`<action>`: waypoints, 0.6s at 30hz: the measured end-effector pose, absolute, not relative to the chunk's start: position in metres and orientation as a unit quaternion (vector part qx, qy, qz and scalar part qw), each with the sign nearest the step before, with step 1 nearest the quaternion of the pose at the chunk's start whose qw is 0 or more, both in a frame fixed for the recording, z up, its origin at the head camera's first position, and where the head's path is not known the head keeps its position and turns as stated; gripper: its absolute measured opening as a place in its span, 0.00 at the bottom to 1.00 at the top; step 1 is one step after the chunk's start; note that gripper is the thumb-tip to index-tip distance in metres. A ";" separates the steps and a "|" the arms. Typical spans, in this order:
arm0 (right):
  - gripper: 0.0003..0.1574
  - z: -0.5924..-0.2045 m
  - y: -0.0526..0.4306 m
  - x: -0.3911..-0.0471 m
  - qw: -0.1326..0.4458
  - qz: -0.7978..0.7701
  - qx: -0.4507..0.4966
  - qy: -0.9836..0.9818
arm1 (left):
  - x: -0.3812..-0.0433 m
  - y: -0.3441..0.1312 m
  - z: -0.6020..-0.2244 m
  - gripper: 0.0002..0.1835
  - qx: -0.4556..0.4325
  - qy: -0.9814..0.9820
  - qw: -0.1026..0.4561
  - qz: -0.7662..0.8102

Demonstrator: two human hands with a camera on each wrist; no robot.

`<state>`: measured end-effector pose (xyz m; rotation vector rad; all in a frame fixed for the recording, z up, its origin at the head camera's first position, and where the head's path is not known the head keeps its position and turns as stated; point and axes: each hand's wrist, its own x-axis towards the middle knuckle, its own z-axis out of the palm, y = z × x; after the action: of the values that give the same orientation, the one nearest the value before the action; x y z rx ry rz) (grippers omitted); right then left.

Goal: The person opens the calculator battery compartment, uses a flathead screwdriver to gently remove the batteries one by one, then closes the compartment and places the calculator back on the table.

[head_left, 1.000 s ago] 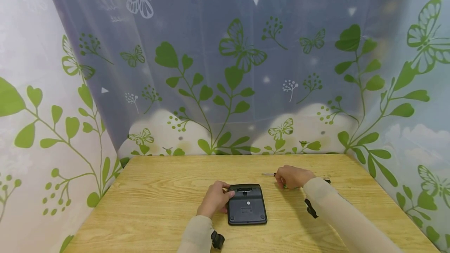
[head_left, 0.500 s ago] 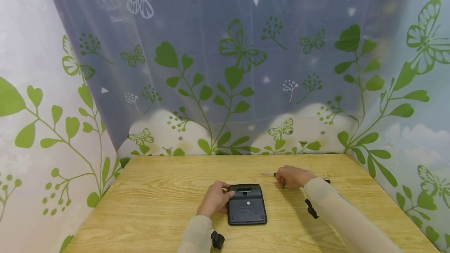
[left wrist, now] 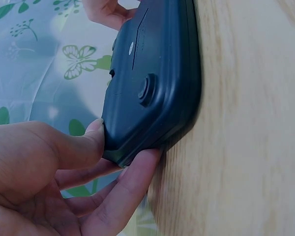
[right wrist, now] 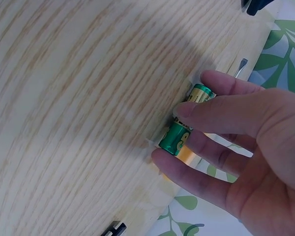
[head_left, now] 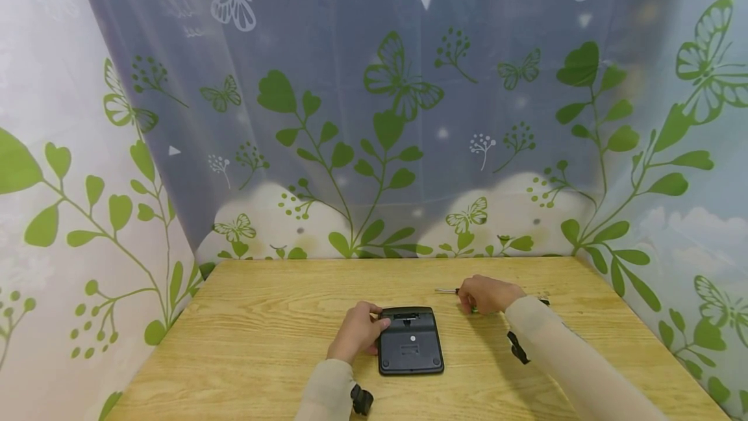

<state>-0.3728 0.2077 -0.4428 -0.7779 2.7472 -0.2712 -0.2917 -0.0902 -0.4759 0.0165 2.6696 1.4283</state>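
Note:
A black calculator (head_left: 411, 357) lies face down on the wooden table, with a battery slot near its far edge. My left hand (head_left: 355, 331) pinches its left edge; in the left wrist view the thumb (left wrist: 91, 140) presses the back and the fingers reach under the rim. Farther right, my right hand (head_left: 487, 293) holds a green and gold battery (right wrist: 176, 136) between thumb and fingers, close to the tabletop. Past the fingertips shows the metal shaft of a screwdriver (head_left: 447, 290); something orange (right wrist: 186, 155), partly hidden, lies behind the battery.
A small black piece (head_left: 545, 302) lies right of my right wrist, partly covered; a black part (right wrist: 116, 229) also shows at the right wrist view's lower edge. Printed curtains (head_left: 374, 148) stand behind the wooden table (head_left: 263, 330) and at both sides.

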 end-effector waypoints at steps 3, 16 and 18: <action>0.30 -0.443 0.208 -0.374 0.137 -0.090 -0.267 0.950 | -0.292 -0.090 -0.476 0.23 0.005 0.881 0.056 0.470; 0.28 -0.442 0.209 -0.372 0.131 -0.092 -0.268 0.950 | -0.292 -0.090 -0.475 0.23 0.004 0.882 0.055 0.467; 0.27 -0.442 0.209 -0.372 0.130 -0.093 -0.267 0.950 | -0.292 -0.090 -0.475 0.23 0.005 0.883 0.055 0.467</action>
<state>-0.3719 0.2092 -0.4421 -0.7769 2.7611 -0.2706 -0.2918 -0.0898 -0.4754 0.0166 2.6802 1.4166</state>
